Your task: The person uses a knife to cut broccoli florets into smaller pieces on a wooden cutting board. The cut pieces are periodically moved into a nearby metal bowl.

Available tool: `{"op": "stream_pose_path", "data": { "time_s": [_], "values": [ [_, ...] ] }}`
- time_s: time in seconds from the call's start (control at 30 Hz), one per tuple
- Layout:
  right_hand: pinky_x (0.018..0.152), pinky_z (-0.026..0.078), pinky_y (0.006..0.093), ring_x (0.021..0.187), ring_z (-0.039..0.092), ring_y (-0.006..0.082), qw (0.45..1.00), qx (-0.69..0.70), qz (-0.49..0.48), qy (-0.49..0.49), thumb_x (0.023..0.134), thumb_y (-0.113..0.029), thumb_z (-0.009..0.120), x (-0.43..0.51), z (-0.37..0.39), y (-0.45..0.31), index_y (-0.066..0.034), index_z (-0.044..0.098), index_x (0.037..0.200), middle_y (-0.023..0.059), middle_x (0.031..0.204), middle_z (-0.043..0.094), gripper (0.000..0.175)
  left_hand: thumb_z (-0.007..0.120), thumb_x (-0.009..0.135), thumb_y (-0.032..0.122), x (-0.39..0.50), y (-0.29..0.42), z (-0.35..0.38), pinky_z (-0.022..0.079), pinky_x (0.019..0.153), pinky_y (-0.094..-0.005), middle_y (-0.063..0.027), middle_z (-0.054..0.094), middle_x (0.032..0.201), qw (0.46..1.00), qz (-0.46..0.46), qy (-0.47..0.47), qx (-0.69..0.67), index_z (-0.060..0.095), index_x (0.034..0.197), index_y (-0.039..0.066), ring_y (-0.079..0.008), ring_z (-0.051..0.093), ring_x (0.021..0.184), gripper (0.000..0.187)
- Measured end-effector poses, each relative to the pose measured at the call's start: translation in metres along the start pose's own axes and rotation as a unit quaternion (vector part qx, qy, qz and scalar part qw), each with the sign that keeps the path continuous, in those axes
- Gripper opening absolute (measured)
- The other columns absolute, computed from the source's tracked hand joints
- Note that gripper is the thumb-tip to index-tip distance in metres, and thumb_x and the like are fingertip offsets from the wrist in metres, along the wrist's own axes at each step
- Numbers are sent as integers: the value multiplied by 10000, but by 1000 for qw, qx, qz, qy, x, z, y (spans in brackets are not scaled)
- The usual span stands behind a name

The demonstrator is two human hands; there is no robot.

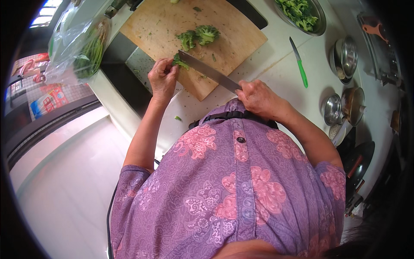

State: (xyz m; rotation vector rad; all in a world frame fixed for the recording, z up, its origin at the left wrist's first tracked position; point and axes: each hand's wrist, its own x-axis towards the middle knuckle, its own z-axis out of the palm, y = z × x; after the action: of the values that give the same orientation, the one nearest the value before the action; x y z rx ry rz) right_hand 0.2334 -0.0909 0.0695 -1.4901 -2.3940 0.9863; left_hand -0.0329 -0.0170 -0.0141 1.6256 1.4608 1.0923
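My left hand (pixel 164 77) pinches a small broccoli floret (pixel 181 62) above the lower left edge of a wooden cutting board (pixel 233 35). In my right hand (pixel 258 97) is the handle end of a kitchen cleaver (pixel 210 72), its long blade reaching left so that the tip is beside the floret. Whether the edge touches the floret I cannot tell. Two larger broccoli florets (pixel 198 36) lie on the board just beyond the blade. Green crumbs are scattered around them.
The board lies across a sink (pixel 121 58). A green-handled paring knife (pixel 300 63) rests on the counter at right. Behind it stands a metal bowl (pixel 318 27) of cut broccoli. Steel bowls (pixel 348 53) and pans line the right side. A plastic bag (pixel 69 48) with green vegetables sits left.
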Motion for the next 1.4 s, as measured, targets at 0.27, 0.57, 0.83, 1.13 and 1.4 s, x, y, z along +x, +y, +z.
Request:
{"op": "stream_pose_path", "data": {
  "time_s": [0.27,0.57,0.83,1.13,1.4],
  "values": [
    [635,488,463,687,588,417,995,-3,87,-40,853,-138,488,5,-1,-4,25,524,731,234,697,572,206,624,790,17,0,4,-1,431,500,-195,0,596,763,999,-42,-3,-21,651,974,-10,-42,512,562,188],
    [573,492,406,635,604,345,941,238,209,-122,784,-175,539,10,-14,11,27,547,684,202,654,579,226,582,744,-90,3,17,-11,483,495,-226,-50,622,784,961,-179,-6,-211,629,1034,-43,-100,556,560,297],
    [592,489,412,693,595,335,999,1,-45,-26,718,-157,558,4,9,23,-33,552,686,185,701,550,128,601,756,-28,8,21,-13,465,474,-221,-69,636,781,968,-194,-45,-155,620,1029,-67,-101,555,540,277],
    [600,486,428,686,587,355,995,74,6,-71,749,-128,537,1,2,18,-21,563,705,207,704,551,119,622,772,23,12,26,-9,441,460,-213,-63,638,738,970,-212,-38,-112,625,997,-65,-95,558,509,241],
    [645,486,448,691,582,400,999,1,-32,24,840,-141,495,-2,5,11,25,536,692,229,711,565,226,629,780,37,11,24,-6,437,457,-210,-52,635,715,969,-220,-23,-110,634,977,-55,-85,547,492,217]
  ]
}}
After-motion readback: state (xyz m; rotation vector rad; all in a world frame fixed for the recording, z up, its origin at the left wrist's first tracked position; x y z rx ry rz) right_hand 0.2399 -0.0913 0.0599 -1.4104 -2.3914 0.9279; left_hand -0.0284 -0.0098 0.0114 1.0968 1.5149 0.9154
